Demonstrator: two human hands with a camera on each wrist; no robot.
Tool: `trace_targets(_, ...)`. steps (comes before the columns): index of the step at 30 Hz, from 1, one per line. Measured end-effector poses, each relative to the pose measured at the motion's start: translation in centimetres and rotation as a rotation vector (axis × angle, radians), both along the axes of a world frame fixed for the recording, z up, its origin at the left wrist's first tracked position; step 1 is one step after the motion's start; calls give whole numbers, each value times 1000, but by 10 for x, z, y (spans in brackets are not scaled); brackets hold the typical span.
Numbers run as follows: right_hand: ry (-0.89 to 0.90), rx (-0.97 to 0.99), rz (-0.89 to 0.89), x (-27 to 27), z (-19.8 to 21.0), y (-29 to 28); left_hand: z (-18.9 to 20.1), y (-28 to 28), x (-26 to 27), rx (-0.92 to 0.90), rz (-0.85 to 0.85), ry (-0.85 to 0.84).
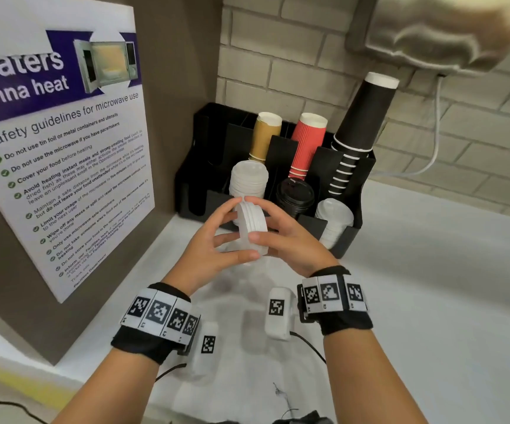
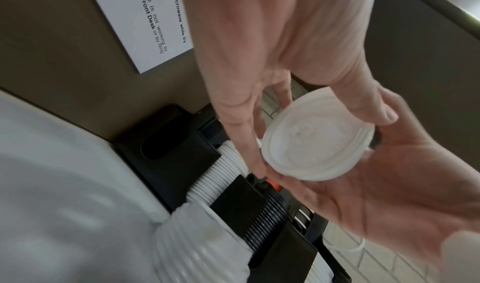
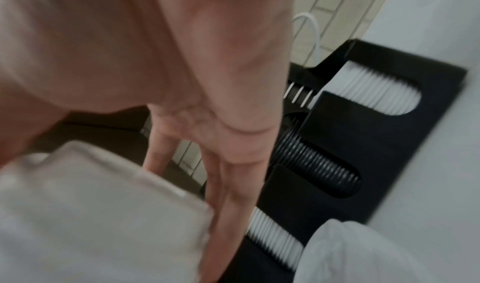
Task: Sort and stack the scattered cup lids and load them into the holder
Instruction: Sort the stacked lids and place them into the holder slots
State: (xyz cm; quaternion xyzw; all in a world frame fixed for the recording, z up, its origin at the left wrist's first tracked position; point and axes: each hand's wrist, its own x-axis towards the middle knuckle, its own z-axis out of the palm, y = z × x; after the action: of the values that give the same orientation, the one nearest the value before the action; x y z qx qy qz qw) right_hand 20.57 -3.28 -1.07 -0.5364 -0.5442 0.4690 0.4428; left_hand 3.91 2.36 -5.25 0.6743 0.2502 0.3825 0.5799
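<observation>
Both hands hold a short stack of white lids (image 1: 252,228) on edge, just in front of the black holder (image 1: 354,237). My left hand (image 1: 232,235) curls round its left side, thumb underneath. My right hand (image 1: 273,232) grips the right side. The left wrist view shows the stack (image 2: 317,141) face on, between the left hand (image 2: 259,139) and the right hand's palm (image 2: 389,184). The holder's front slots carry a white lid stack (image 1: 249,179), black lids (image 1: 295,194) and another white lid stack (image 1: 335,215). The right wrist view is blurred; the right hand (image 3: 221,143) shows there.
Tan cups (image 1: 266,136), red cups (image 1: 307,142) and black cups (image 1: 361,117) stand in the holder's back slots. Another white ribbed stack (image 2: 194,246) lies on the white counter (image 1: 431,301) by the holder's front. A poster board (image 1: 64,148) stands left; a brick wall is behind.
</observation>
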Motion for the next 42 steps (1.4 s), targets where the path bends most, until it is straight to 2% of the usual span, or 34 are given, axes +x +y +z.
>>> trace_targets(5, 70, -26, -9, 6, -4, -9, 4, -1, -3, -18, -28, 34)
trace_targets(17, -28, 38, -92, 4, -7, -5, 5, -1, 3, -11, -23, 95)
trace_targets(20, -132, 64, -133, 16, -4, 2, 7, 4, -2, -11, 4, 134)
trace_targets(23, -229, 135, -314, 46, 4, 10, 7, 13, -13, -26, 91, 183)
trace_targets(25, -389, 174, -451, 74, 10, 15, 5, 19, -19, -45, 148, 192)
trace_targets(28, -618, 118, -580, 116, 18, 22, 1, 25, -25, -58, 180, 209)
trace_targets(33, -832, -101, -540, 154, 22, 35, -5, 35, -30, -78, 197, 220)
trace_targets(37, -1050, -274, -398, 160, 26, 41, -10, 40, -32, -85, 217, 232)
trace_targets(42, -1151, -327, -324, 158, 25, 46, -16, 46, -35, -84, 242, 272)
